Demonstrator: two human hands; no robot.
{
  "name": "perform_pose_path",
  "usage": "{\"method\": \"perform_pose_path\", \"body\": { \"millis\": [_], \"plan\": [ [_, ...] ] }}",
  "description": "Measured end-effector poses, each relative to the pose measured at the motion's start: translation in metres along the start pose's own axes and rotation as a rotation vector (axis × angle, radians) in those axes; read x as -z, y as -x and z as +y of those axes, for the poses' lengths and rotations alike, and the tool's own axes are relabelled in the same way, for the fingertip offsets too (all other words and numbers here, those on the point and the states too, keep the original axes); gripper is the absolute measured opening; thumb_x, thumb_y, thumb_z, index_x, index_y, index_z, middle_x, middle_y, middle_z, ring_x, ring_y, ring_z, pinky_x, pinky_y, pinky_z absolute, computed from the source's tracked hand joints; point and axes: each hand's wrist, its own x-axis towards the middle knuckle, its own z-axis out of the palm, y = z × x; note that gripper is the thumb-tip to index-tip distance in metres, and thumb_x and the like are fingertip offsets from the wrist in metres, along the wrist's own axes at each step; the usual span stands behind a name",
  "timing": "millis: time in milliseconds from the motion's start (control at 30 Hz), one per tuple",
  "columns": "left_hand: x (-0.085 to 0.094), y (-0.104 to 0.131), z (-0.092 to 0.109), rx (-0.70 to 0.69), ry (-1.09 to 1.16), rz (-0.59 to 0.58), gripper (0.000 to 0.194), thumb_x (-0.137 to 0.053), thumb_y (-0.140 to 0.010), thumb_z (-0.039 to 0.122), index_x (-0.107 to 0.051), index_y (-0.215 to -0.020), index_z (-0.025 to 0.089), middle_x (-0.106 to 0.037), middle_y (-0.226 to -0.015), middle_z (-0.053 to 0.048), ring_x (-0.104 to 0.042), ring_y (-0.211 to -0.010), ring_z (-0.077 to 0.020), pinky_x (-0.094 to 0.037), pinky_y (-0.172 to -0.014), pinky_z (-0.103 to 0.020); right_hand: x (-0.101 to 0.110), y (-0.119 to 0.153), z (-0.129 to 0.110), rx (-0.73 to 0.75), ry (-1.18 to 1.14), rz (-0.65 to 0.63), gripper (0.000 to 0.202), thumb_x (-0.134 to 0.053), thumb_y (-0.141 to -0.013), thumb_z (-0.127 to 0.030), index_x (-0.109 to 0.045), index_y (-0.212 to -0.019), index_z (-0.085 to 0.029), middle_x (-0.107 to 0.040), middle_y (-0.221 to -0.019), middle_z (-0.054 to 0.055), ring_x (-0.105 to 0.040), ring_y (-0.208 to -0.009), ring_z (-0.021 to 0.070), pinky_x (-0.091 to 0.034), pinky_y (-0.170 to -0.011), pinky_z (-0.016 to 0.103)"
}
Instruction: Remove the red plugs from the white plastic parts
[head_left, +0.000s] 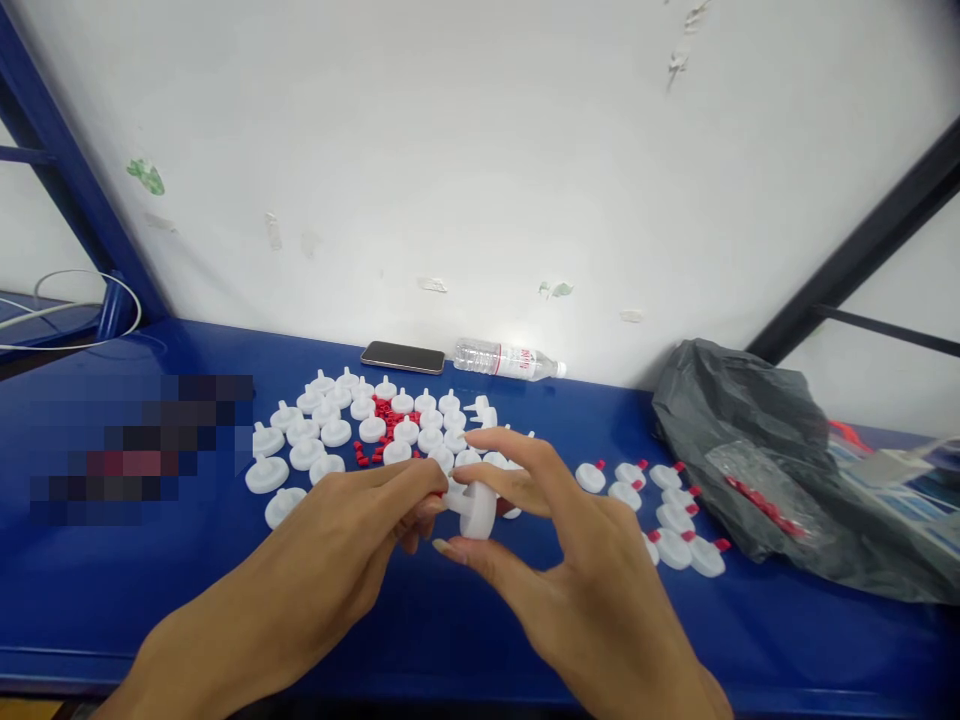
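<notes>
My right hand grips a white plastic nozzle cap by its round base, tilted so its spout points left. At the spout's end my left hand is closed in a pinch, with a sliver of red tip cap showing at its fingers; the rest is hidden. Behind both hands stand several white nozzle caps, spouts up, around a heap of small red tip caps. Right of my hands lie several white nozzle caps with red tips on their spouts.
On the blue table, a phone and a clear bottle lie by the wall. A dark plastic bag spreads at the right, a clear bag of red pieces on it. A blurred patch covers something at the left.
</notes>
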Motion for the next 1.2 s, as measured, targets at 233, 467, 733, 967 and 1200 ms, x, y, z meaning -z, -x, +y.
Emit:
{"method": "perform_pose_path", "body": {
  "millis": [233,467,733,967,1200],
  "plan": [
    [-0.003,-0.001,0.009,0.048,0.058,-0.024,0.024,-0.031,-0.104,0.018,-0.050,-0.090,0.023,-0.058,-0.064,0.006,-0.051,-0.052,-0.0112,-0.037,-0.051,-0.024,-0.003,0.003,0.002,0.106,0.048,0.003,0.063,-0.073,-0.091,-0.019,-0.045,-0.144,-0.040,-0.076,-0.123,-0.009,-0.072,-0.116,0.0140,-0.057,-0.096,0.021],
    [-0.008,-0.010,0.018,0.112,-0.027,-0.017,0.030,-0.033,-0.110,0.033,-0.059,-0.098,0.024,-0.065,-0.072,0.004,-0.063,-0.062,-0.0133,-0.042,-0.059,-0.025,0.020,0.000,0.014,0.150,0.227,0.040,0.030,-0.065,-0.095,-0.020,-0.065,-0.122,-0.034,-0.076,-0.122,-0.006,-0.074,-0.108,0.0152,-0.056,-0.096,0.024],
    [-0.006,-0.004,-0.022,0.210,-0.419,-0.072,0.038,-0.035,-0.107,0.034,-0.072,-0.102,0.025,-0.075,-0.094,-0.005,-0.069,-0.082,-0.0234,-0.047,-0.069,-0.033,0.055,-0.008,0.051,-0.125,0.458,0.171,0.011,-0.063,-0.096,-0.035,-0.064,-0.090,-0.025,-0.073,-0.120,0.004,-0.072,-0.107,0.0269,-0.055,-0.083,0.036],
    [0.009,0.006,-0.052,0.261,-0.531,-0.072,0.036,-0.041,-0.101,0.028,-0.076,-0.093,0.023,-0.071,-0.096,-0.010,-0.060,-0.096,-0.0301,-0.047,-0.070,-0.037,0.057,-0.013,0.077,-0.202,0.612,0.028,0.015,-0.061,-0.094,-0.033,-0.073,-0.096,-0.024,-0.074,-0.101,0.006,-0.071,-0.091,0.0258,-0.051,-0.079,0.038],
    [0.006,0.012,-0.055,0.289,-0.490,-0.124,0.024,-0.053,-0.096,0.029,-0.074,-0.087,0.024,-0.070,-0.093,-0.008,-0.059,-0.097,-0.0303,-0.047,-0.076,-0.039,0.054,-0.014,0.080,-0.375,0.529,-0.149,0.013,-0.059,-0.093,-0.024,-0.072,-0.090,-0.025,-0.079,-0.091,0.003,-0.074,-0.089,0.0243,-0.052,-0.075,0.034]
  ]
}}
